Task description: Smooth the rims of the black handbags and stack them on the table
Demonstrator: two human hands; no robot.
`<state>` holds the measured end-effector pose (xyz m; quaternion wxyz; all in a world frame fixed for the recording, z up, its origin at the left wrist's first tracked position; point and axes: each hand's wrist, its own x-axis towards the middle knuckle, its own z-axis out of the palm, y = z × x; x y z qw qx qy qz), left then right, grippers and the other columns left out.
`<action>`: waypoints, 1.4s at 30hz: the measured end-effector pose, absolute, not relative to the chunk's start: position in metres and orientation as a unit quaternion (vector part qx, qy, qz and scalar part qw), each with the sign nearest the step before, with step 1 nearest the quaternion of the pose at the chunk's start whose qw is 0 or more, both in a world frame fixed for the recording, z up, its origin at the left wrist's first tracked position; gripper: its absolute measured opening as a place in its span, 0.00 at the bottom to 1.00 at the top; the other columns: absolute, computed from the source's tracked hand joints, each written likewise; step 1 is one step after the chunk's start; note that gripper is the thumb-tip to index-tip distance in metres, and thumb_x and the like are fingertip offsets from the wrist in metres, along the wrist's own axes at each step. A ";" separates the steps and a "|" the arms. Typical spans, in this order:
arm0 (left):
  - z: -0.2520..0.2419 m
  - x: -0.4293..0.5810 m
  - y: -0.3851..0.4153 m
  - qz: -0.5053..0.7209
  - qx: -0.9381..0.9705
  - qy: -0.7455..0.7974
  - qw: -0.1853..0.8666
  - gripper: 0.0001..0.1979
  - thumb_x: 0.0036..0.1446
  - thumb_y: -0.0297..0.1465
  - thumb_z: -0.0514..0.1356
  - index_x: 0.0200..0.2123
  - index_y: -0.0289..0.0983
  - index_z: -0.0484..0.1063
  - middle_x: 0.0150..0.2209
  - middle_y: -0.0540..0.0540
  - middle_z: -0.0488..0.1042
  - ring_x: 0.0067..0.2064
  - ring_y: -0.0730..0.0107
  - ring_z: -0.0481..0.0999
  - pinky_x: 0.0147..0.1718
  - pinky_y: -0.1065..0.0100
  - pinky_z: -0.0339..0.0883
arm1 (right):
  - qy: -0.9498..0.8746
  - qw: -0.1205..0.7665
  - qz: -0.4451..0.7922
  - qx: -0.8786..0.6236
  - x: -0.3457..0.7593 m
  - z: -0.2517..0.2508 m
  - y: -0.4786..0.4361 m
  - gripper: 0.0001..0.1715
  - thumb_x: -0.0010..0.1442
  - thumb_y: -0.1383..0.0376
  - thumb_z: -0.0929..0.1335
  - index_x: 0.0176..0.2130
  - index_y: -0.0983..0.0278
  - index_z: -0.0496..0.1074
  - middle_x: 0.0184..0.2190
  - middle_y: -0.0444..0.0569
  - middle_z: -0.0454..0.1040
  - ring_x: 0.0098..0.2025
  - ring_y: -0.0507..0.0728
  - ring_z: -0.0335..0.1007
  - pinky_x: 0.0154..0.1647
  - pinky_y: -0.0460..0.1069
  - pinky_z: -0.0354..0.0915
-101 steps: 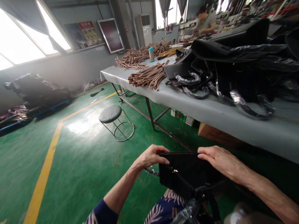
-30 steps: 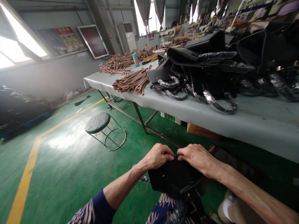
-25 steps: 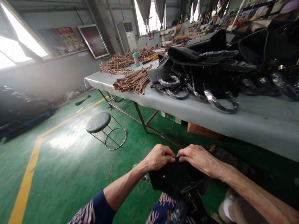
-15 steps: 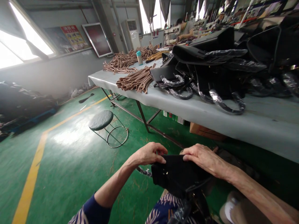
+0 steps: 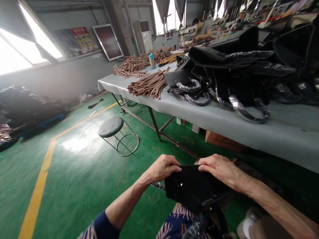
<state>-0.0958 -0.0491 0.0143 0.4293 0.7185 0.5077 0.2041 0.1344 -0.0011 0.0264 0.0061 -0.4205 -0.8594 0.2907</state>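
A black bag (image 5: 191, 186) with small gold-coloured metal parts lies over my lap at the bottom centre. My left hand (image 5: 165, 168) pinches its upper edge near the left corner, thumb and fingers closed on it. On the same edge, further right, my right hand (image 5: 216, 167) is closed with its thumb on the near side. A short gap of black edge shows between the two hands. Plastic-wrapped handles hang from the bag, one at its left side and one below. The far side of the bag is hidden.
A grey-covered table (image 5: 184, 111) holds brown straps (image 5: 149, 84), a teal-capped bottle (image 5: 152, 61) and a heap of black bags (image 5: 231, 69). A round stool (image 5: 111, 127) stands left. Beneath the table is a cardboard box (image 5: 224, 141). People sit far back.
My left hand's fingers have closed down onto the bag's edge, where they were more raised before. The whole view has shifted slightly, so the surroundings appear further right.
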 end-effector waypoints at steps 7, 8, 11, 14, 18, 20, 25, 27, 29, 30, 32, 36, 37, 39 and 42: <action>0.012 -0.086 -0.057 0.226 0.712 0.522 0.412 0.10 0.53 0.31 0.55 0.28 0.32 0.74 0.25 0.52 0.66 0.27 0.78 0.63 0.26 0.76 0.54 | -0.887 -0.015 0.232 -0.399 0.113 0.030 -0.011 0.14 0.59 0.61 0.59 0.29 0.58 0.71 0.26 0.45 0.76 0.32 0.57 0.72 0.27 0.46 0.52; 0.012 -0.086 -0.058 0.227 0.711 0.523 0.411 0.10 0.53 0.31 0.55 0.28 0.32 0.74 0.24 0.52 0.65 0.27 0.78 0.63 0.26 0.76 0.54 | -0.891 -0.009 0.232 -0.390 0.110 0.029 -0.011 0.14 0.59 0.61 0.60 0.28 0.58 0.71 0.25 0.45 0.75 0.31 0.56 0.72 0.27 0.46 0.52; 0.013 -0.086 -0.060 0.222 0.709 0.527 0.413 0.10 0.53 0.31 0.55 0.27 0.32 0.74 0.24 0.51 0.66 0.27 0.78 0.63 0.26 0.76 0.54 | -0.897 0.002 0.236 -0.373 0.107 0.026 -0.011 0.13 0.57 0.61 0.61 0.24 0.59 0.69 0.22 0.42 0.74 0.30 0.54 0.71 0.26 0.45 0.50; 0.016 -0.085 -0.062 0.196 0.717 0.533 0.403 0.11 0.54 0.32 0.54 0.28 0.33 0.73 0.25 0.51 0.67 0.27 0.77 0.64 0.26 0.76 0.54 | -0.900 0.010 0.237 -0.366 0.110 0.022 -0.010 0.14 0.57 0.60 0.62 0.23 0.59 0.69 0.22 0.41 0.74 0.29 0.53 0.70 0.26 0.45 0.50; 0.019 -0.077 -0.059 0.143 0.766 0.518 0.353 0.13 0.52 0.39 0.57 0.31 0.35 0.73 0.27 0.51 0.70 0.29 0.75 0.65 0.27 0.76 0.54 | -0.901 0.003 0.235 -0.366 0.108 0.021 -0.012 0.14 0.57 0.58 0.62 0.25 0.59 0.71 0.23 0.42 0.74 0.29 0.53 0.70 0.26 0.45 0.50; 0.020 -0.072 -0.056 0.105 0.788 0.513 0.323 0.15 0.52 0.42 0.56 0.30 0.35 0.73 0.25 0.50 0.69 0.27 0.76 0.64 0.27 0.75 0.53 | -0.900 -0.005 0.232 -0.368 0.108 0.023 -0.013 0.13 0.57 0.59 0.62 0.26 0.58 0.71 0.24 0.43 0.75 0.31 0.55 0.71 0.27 0.45 0.51; 0.022 -0.069 -0.052 0.042 0.797 0.527 0.293 0.17 0.56 0.39 0.51 0.24 0.34 0.70 0.19 0.53 0.61 0.22 0.78 0.56 0.22 0.75 0.48 | -0.858 -0.050 0.240 -0.452 0.131 0.036 -0.009 0.09 0.52 0.63 0.64 0.33 0.56 0.74 0.32 0.45 0.76 0.37 0.57 0.70 0.31 0.47 0.55; 0.022 -0.071 -0.052 0.039 0.790 0.532 0.304 0.17 0.57 0.39 0.51 0.23 0.34 0.70 0.19 0.54 0.58 0.22 0.79 0.55 0.21 0.75 0.47 | -0.831 -0.047 0.255 -0.492 0.149 0.040 -0.008 0.12 0.52 0.63 0.63 0.37 0.54 0.73 0.36 0.45 0.75 0.40 0.58 0.69 0.35 0.48 0.57; 0.022 -0.073 -0.052 0.041 0.782 0.536 0.316 0.18 0.57 0.39 0.50 0.24 0.34 0.70 0.18 0.54 0.56 0.22 0.79 0.55 0.21 0.75 0.46 | -0.816 -0.024 0.278 -0.506 0.165 0.041 -0.008 0.13 0.53 0.62 0.63 0.39 0.53 0.71 0.38 0.44 0.74 0.42 0.57 0.68 0.39 0.49 0.58; 0.022 -0.074 -0.052 0.041 0.778 0.538 0.321 0.18 0.56 0.39 0.50 0.24 0.34 0.70 0.18 0.54 0.56 0.22 0.79 0.55 0.21 0.75 0.46 | -0.812 -0.014 0.288 -0.507 0.170 0.041 -0.008 0.12 0.53 0.62 0.63 0.39 0.53 0.71 0.38 0.43 0.74 0.43 0.57 0.67 0.40 0.49 0.58; 0.023 -0.073 -0.051 0.032 0.775 0.539 0.328 0.17 0.55 0.40 0.51 0.25 0.35 0.71 0.18 0.54 0.58 0.22 0.79 0.56 0.20 0.75 0.46 | -0.811 -0.002 0.294 -0.506 0.175 0.038 -0.010 0.12 0.54 0.61 0.63 0.38 0.54 0.71 0.37 0.44 0.74 0.43 0.57 0.67 0.41 0.49 0.58; 0.032 -0.060 -0.045 0.029 0.783 0.526 0.330 0.14 0.52 0.41 0.55 0.31 0.37 0.73 0.24 0.51 0.69 0.26 0.74 0.65 0.22 0.75 0.51 | -0.821 0.010 0.275 -0.501 0.171 0.033 -0.013 0.14 0.56 0.61 0.60 0.37 0.56 0.74 0.36 0.48 0.75 0.41 0.59 0.68 0.41 0.50 0.58; 0.035 -0.055 -0.042 0.033 0.789 0.521 0.325 0.14 0.52 0.41 0.56 0.34 0.38 0.73 0.26 0.50 0.71 0.28 0.72 0.68 0.24 0.75 0.53 | -0.826 0.017 0.271 -0.494 0.169 0.033 -0.014 0.14 0.57 0.62 0.61 0.38 0.56 0.74 0.35 0.48 0.76 0.41 0.58 0.68 0.41 0.50 0.58; 0.037 -0.043 -0.035 0.044 0.809 0.503 0.301 0.14 0.52 0.41 0.56 0.38 0.40 0.73 0.30 0.48 0.74 0.31 0.68 0.71 0.27 0.73 0.57 | -0.836 0.025 0.267 -0.479 0.166 0.034 -0.014 0.14 0.56 0.63 0.62 0.38 0.55 0.74 0.35 0.47 0.76 0.41 0.58 0.68 0.41 0.49 0.58; 0.035 -0.024 -0.024 0.049 0.856 0.455 0.241 0.14 0.53 0.41 0.55 0.37 0.41 0.73 0.30 0.46 0.75 0.32 0.65 0.72 0.28 0.72 0.58 | -0.849 0.016 0.271 -0.453 0.166 0.036 -0.013 0.12 0.55 0.63 0.63 0.36 0.55 0.75 0.32 0.46 0.77 0.39 0.57 0.70 0.38 0.48 0.59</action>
